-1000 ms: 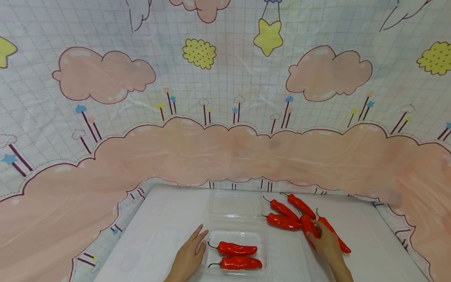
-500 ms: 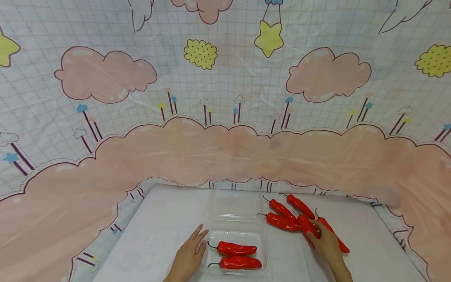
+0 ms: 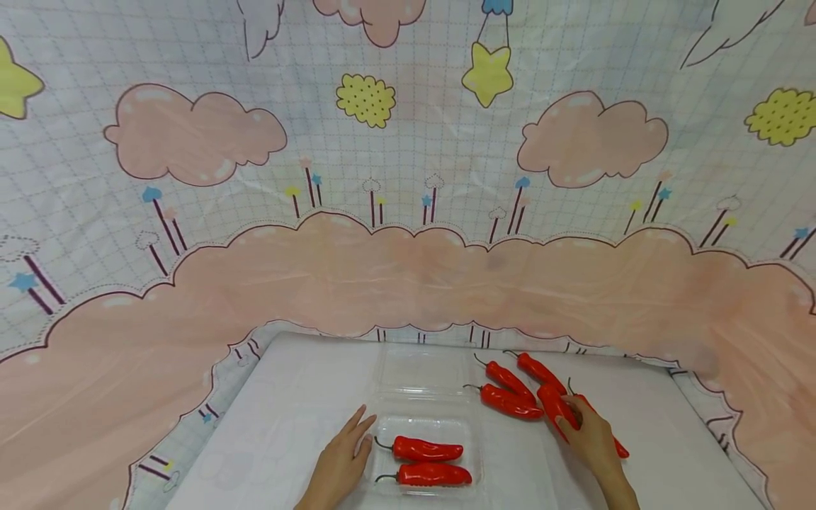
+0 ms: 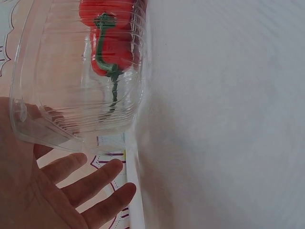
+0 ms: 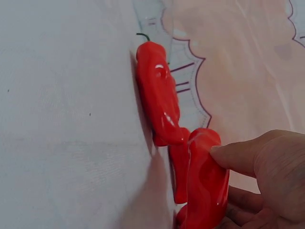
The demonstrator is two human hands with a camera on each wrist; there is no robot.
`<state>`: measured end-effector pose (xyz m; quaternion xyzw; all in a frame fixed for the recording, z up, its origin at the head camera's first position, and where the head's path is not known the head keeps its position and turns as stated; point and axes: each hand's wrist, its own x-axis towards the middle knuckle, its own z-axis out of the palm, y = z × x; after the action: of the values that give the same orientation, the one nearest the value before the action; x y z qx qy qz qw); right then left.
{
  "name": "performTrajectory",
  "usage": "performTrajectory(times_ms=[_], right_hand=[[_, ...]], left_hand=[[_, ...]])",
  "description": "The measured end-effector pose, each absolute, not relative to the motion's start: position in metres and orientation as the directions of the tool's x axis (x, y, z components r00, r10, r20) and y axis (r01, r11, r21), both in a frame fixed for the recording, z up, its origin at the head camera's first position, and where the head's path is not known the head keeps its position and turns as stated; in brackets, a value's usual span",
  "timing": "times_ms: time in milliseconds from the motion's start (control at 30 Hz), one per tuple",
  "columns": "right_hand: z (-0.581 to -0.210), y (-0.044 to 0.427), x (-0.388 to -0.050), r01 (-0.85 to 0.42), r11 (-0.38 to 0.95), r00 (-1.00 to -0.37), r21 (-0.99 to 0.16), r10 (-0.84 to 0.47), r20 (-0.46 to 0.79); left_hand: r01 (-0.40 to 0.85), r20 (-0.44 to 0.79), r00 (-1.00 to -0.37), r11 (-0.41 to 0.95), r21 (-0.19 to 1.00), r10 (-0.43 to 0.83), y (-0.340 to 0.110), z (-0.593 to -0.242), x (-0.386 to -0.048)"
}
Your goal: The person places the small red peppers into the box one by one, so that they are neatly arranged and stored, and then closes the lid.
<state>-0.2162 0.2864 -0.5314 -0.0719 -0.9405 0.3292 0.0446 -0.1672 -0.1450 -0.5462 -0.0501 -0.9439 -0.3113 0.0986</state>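
Gripping, R hand [image 3: 589,438]: thumb on one side, fingers curled round the other, w/ a red pepper [image 3: 556,407] between, approx. mid-body. Pepper is at R part of white bench [image 3: 287,397], among the loose ones; can't tell if it's clear of the surface.

L hand [image 3: 344,453]: fingers straight & spread, holding nothing, beside L edge of clear container [image 3: 423,428]. Contact w/ the wall: can't confirm.

Other peppers: 2 in container base, side by side, stems to L, nearer one [image 3: 435,474] & farther one [image 3: 427,448]. Lid [image 3: 423,372] folded back flat. On bench, 3 loose to L of & beyond the held one, incl. [image 3: 511,401]; 1 more [image 3: 621,446] partly behind R hand.

Handling (est.): light; skin v. glossy, so prob. slippery; wall prob. firm w/ slight give, may dent under a hard pinch. Stems thin & curved, likely weak pts, so avoid lifting by them. Best hold: thumb vs. fingers across broad mid-body, mod. pressure; tapered tip is a poor spot, might slide out. Container wall looks thin & flexy; steady at rim, lightly.
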Motion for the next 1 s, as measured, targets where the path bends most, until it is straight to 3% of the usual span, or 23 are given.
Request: performTrajectory(times_ms=[1000], right_hand=[[-0.510,0.274,-0.209,0.016,0.738,-0.987,-0.674,0.121,0.110]], left_hand=[[0.155,0.203,-0.978,0.799,0.581,0.043,-0.145,-0.546,-0.167]])
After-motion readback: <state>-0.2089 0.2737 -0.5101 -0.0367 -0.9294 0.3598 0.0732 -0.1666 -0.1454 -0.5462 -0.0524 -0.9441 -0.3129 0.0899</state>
